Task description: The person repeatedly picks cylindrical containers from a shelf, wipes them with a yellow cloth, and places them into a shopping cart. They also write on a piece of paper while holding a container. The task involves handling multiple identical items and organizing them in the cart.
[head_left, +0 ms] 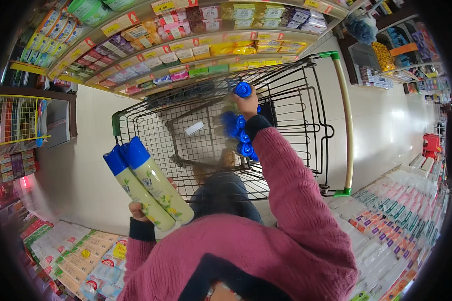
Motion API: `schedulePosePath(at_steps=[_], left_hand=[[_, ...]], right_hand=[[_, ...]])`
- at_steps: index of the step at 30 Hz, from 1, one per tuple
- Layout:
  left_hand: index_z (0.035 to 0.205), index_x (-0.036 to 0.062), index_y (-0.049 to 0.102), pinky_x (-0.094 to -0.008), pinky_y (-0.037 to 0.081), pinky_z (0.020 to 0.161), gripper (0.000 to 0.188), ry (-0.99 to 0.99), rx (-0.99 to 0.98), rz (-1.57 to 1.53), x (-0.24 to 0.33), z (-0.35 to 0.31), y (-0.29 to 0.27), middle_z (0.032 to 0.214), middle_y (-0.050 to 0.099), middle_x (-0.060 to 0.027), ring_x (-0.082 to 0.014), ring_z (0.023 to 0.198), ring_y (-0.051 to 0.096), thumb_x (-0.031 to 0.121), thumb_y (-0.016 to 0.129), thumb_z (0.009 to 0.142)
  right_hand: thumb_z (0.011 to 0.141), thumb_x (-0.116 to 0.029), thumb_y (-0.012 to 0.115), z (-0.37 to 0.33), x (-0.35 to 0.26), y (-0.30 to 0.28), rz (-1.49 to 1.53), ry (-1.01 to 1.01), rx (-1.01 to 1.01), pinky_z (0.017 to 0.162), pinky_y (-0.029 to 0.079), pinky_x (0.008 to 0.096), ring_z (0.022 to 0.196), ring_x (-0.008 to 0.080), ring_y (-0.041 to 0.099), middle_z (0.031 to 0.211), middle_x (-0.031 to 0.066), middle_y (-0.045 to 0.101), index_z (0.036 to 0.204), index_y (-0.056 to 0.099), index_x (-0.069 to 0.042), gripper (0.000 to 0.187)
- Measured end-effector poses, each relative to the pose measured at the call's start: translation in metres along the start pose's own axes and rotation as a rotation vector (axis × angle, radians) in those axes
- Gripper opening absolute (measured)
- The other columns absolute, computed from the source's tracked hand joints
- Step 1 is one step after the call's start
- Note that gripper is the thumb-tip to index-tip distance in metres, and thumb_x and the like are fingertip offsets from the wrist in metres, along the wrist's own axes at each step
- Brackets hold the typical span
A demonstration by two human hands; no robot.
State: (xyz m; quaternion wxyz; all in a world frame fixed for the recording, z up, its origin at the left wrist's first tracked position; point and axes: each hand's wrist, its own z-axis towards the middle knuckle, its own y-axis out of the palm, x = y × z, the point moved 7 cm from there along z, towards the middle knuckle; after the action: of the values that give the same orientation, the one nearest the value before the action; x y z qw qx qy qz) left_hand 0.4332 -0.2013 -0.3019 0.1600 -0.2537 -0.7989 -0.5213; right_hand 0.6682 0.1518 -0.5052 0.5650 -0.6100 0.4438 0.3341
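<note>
Two pale yellow-green aerosol cans (160,183) with blue caps lie side by side and tilted in my left hand (137,211), outside the cart at its near left. My right hand (246,105) is closed round a can with a blue cap (242,90), over the wire shopping cart (347,125); its body is mostly hidden by the hand. Beneath and beside my right hand, several blue-capped cans (244,149) stand together in the cart. My right forearm covers part of this group.
A shelf (186,42) with rows of coloured packets runs along the far side of the cart. Piles of packaged goods (386,226) lie at the near right, and boxed goods (90,256) at the near left. A white slip (194,128) shows through the cart's mesh.
</note>
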Motion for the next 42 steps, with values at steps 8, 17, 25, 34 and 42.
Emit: schedulePosePath(at_steps=[8, 17, 25, 34, 42], left_hand=[[0.141, -0.0037, 0.039, -0.0586, 0.046, 0.103, 0.107, -0.017, 0.038, -0.087, -0.033, 0.010, 0.010, 0.132, 0.052, -0.0221, -0.0366, 0.120, 0.054, 0.048, 0.085, 0.061], [0.142, -0.0032, 0.038, -0.0557, 0.046, 0.104, 0.107, 0.019, 0.056, -0.111, -0.036, 0.026, 0.009, 0.134, 0.051, -0.0231, -0.0371, 0.122, 0.055, 0.052, 0.083, 0.062], [0.143, -0.0028, 0.037, -0.0547, 0.048, 0.103, 0.108, 0.020, 0.058, -0.063, -0.035, 0.038, 0.003, 0.134, 0.051, -0.0225, -0.0368, 0.122, 0.055, 0.053, 0.083, 0.063], [0.146, -0.0016, 0.035, -0.0562, 0.046, 0.104, 0.110, -0.022, 0.058, -0.124, -0.037, 0.035, 0.001, 0.140, 0.048, -0.0247, -0.0386, 0.124, 0.055, 0.048, 0.085, 0.062], [0.149, 0.0014, 0.032, -0.0567, 0.045, 0.105, 0.108, -0.040, 0.074, -0.102, -0.042, 0.033, -0.014, 0.141, 0.047, -0.0257, -0.0408, 0.127, 0.052, 0.044, 0.082, 0.063]], right_hand=[[0.066, -0.033, 0.083, 0.000, 0.024, 0.040, -0.168, 0.012, -0.434, 0.086, 0.053, 0.0388, 0.097, 0.0336, 0.068, 0.109, 0.0243, 0.068, 0.110, 0.065, 0.005, 0.062], [0.075, -0.028, 0.074, 0.008, 0.002, 0.019, -0.465, -0.408, -0.673, 0.094, 0.050, 0.0439, 0.105, 0.0386, 0.064, 0.112, 0.0256, 0.066, 0.118, 0.062, 0.004, 0.054], [0.077, -0.020, 0.071, 0.029, 0.046, 0.003, -1.127, -0.247, -0.848, 0.087, 0.054, 0.0502, 0.102, 0.0377, 0.067, 0.109, 0.0226, 0.067, 0.138, 0.047, -0.006, 0.068], [0.076, -0.041, 0.081, 0.017, 0.024, 0.004, -0.946, -0.386, -0.760, 0.082, 0.055, 0.0490, 0.098, 0.0434, 0.066, 0.124, 0.0257, 0.057, 0.153, 0.018, -0.010, 0.105], [0.081, -0.055, 0.073, 0.007, 0.014, 0.004, -0.859, -0.441, -0.607, 0.067, 0.054, 0.0485, 0.081, 0.0397, 0.069, 0.092, 0.0207, 0.070, 0.131, 0.042, -0.009, 0.075]])
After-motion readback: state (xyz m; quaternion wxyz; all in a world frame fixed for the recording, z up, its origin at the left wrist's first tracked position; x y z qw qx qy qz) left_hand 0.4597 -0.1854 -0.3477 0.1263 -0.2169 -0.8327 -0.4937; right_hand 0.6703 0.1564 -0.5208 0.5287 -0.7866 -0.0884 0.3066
